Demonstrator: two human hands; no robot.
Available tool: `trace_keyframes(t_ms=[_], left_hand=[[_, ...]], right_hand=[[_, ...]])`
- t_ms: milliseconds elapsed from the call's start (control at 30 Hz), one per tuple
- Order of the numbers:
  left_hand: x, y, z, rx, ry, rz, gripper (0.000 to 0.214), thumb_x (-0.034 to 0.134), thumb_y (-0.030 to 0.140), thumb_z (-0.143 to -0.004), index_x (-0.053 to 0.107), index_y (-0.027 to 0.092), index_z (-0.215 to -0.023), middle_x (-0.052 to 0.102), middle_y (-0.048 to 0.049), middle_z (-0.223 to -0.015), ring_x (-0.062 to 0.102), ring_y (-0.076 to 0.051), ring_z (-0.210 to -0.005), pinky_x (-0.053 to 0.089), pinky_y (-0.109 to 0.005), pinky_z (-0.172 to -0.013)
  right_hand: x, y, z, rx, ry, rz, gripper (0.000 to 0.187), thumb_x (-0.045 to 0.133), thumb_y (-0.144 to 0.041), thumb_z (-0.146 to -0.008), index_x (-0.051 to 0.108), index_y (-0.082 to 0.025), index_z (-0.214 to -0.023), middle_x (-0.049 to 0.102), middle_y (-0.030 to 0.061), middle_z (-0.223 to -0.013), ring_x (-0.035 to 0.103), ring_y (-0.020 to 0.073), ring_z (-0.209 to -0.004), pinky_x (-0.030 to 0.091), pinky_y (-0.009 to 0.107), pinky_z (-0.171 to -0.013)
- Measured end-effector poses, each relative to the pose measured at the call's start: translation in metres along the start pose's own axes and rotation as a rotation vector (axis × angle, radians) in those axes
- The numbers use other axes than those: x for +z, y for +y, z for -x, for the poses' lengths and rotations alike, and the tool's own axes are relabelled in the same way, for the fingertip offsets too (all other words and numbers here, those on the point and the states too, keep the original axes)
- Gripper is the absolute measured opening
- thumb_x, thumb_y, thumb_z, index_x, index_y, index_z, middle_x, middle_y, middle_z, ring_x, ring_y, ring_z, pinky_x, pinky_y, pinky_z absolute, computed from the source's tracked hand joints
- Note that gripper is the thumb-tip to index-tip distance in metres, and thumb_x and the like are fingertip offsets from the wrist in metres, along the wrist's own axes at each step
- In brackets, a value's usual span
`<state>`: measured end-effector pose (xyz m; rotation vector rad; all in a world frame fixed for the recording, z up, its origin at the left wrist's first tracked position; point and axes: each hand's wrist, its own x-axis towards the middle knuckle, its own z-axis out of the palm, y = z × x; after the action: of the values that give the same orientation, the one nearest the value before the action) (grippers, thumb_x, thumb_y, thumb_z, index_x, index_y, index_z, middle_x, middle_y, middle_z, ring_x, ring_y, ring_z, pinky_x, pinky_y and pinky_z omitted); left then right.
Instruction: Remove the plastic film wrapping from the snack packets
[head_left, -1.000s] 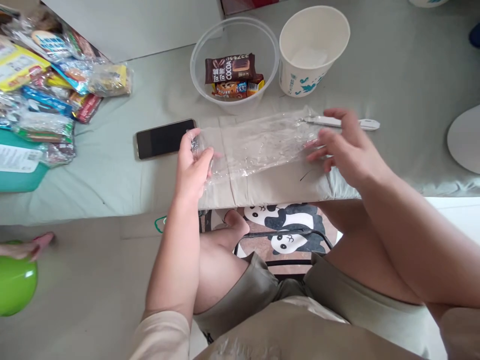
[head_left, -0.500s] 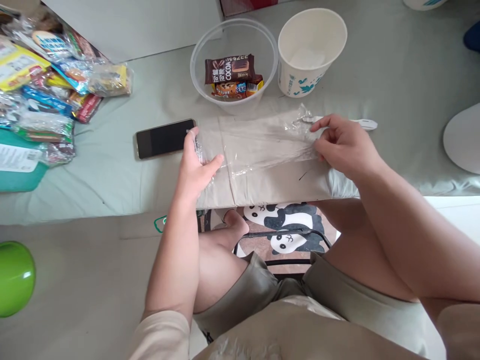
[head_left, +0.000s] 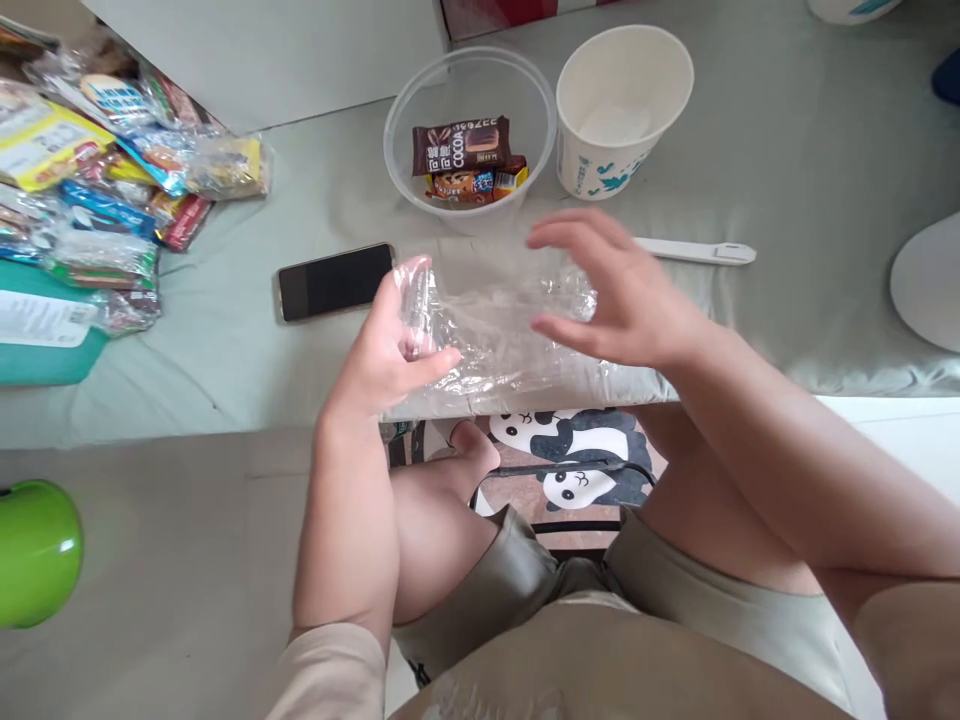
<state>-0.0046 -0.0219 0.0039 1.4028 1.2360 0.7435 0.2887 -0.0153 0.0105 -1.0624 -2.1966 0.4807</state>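
Cloth-covered surface (head_left: 810, 220), seated work. Near edge: a clear plastic wrapper (head_left: 495, 345), crumpled, apparently empty. Film covers the left hand's (head_left: 367, 365) fingers, thumb apart; whether they grip cannot be told. The right hand's (head_left: 630, 305) fingers spread wide over the other end, contact unclear. The wrapper is opened out but not yet flat or laid aside. Beyond: phone (head_left: 334, 283), white-handled tool (head_left: 705, 251); farther, snack packets (head_left: 461, 147) already inside a tub (head_left: 395, 165).

A clear, glossy plastic film (head_left: 495, 340), crinkled and loosely spread sideways, by the table's (head_left: 787, 200) near edge.
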Motion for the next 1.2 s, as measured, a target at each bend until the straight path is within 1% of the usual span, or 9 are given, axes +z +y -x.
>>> trace_keyframes(t_ms=[167,300,400,533,633,733,833,967,1200], left_hand=[[-0.007,0.035,0.024,0.052,-0.436,0.131,0.095,0.085,0.017,-0.073,0.039,0.037,-0.154,0.046,0.0144,-0.048,0.034,-0.004,-0.033,0.027,-0.014,-0.036],[-0.024,0.047,0.04,0.279,-0.663,0.207,0.083,0.074,0.016,-0.085,0.04,0.042,-0.156,0.048,0.0127,-0.047,0.035,-0.006,-0.029,0.025,-0.015,-0.034],[-0.038,0.045,0.042,0.299,-0.481,0.263,0.057,0.073,0.031,-0.089,0.056,0.031,-0.144,0.046,0.0119,-0.043,0.027,-0.005,-0.025,0.019,-0.016,-0.03],[-0.035,0.032,0.024,0.072,0.101,0.434,0.046,0.081,0.048,-0.081,0.063,0.029,-0.118,0.056,0.0094,-0.046,0.044,-0.007,-0.033,0.027,-0.016,-0.032],[-0.007,0.022,0.007,-0.076,0.457,0.736,0.043,0.069,0.061,-0.084,0.062,0.023,-0.1,0.075,-0.0014,-0.084,0.072,-0.016,-0.081,0.057,-0.024,-0.068],[0.03,0.017,-0.001,-0.217,0.106,0.694,0.074,0.062,0.084,-0.074,0.071,0.017,-0.102,0.077,-0.0147,-0.11,0.072,-0.03,-0.111,0.059,-0.036,-0.081],[0.052,0.02,0.0,-0.214,-0.151,0.511,0.056,0.078,0.066,-0.069,0.077,0.018,-0.097,0.079,-0.0127,-0.109,0.074,-0.029,-0.104,0.059,-0.037,-0.082],[0.055,0.028,0.003,-0.154,-0.139,0.253,0.015,0.07,0.031,-0.073,0.078,0.019,-0.07,0.082,-0.0077,-0.088,0.074,-0.021,-0.083,0.057,-0.032,-0.076],[0.065,0.026,0.013,-0.072,0.0,0.335,0.053,0.067,0.068,-0.081,0.08,0.02,-0.1,0.081,-0.0103,-0.104,0.077,-0.027,-0.097,0.062,-0.037,-0.079]], right_hand=[[0.031,-0.013,-0.028,-0.036,-0.316,-0.345,0.097,0.077,-0.07,-0.077,0.046,-0.016,-0.151,0.055,0.0214,-0.154,0.053,0.0373,-0.142,0.049,0.054,-0.113],[0.028,-0.037,-0.032,0.063,-0.637,-0.587,0.037,0.074,-0.041,-0.088,0.068,-0.016,-0.115,0.077,0.0089,-0.103,0.071,0.019,-0.089,0.055,0.03,-0.079],[0.018,-0.042,-0.025,0.213,-0.755,-0.812,0.022,0.064,-0.032,-0.095,0.067,-0.016,-0.08,0.067,-0.0013,-0.064,0.054,0.0079,-0.054,0.041,0.022,-0.053],[0.019,-0.03,-0.007,0.45,-0.534,-0.985,0.028,0.074,-0.044,-0.088,0.071,-0.016,-0.081,0.056,-0.0051,-0.048,0.045,0.0066,-0.041,0.03,0.021,-0.042],[0.028,-0.023,0.007,0.577,-0.129,-0.959,0.031,0.077,-0.046,-0.085,0.071,-0.017,-0.078,0.055,-0.0048,-0.048,0.045,0.0061,-0.042,0.032,0.021,-0.041],[0.035,-0.023,0.015,0.686,0.146,-0.924,0.033,0.077,-0.046,-0.085,0.068,-0.018,-0.073,0.055,-0.0046,-0.049,0.047,0.0062,-0.044,0.039,0.021,-0.044],[0.036,-0.025,0.019,0.722,0.187,-0.948,0.036,0.078,-0.051,-0.084,0.069,-0.019,-0.072,0.061,-0.0022,-0.054,0.056,0.0092,-0.047,0.046,0.023,-0.048],[0.03,-0.024,0.026,0.669,0.202,-1.007,0.042,0.074,-0.061,-0.086,0.075,-0.021,-0.072,0.072,0.0024,-0.065,0.067,0.0137,-0.058,0.056,0.028,-0.059],[0.024,-0.032,0.033,0.723,0.248,-0.883,0.039,0.067,-0.048,-0.09,0.075,-0.021,-0.063,0.069,0.0023,-0.059,0.063,0.0122,-0.055,0.05,0.026,-0.054]])
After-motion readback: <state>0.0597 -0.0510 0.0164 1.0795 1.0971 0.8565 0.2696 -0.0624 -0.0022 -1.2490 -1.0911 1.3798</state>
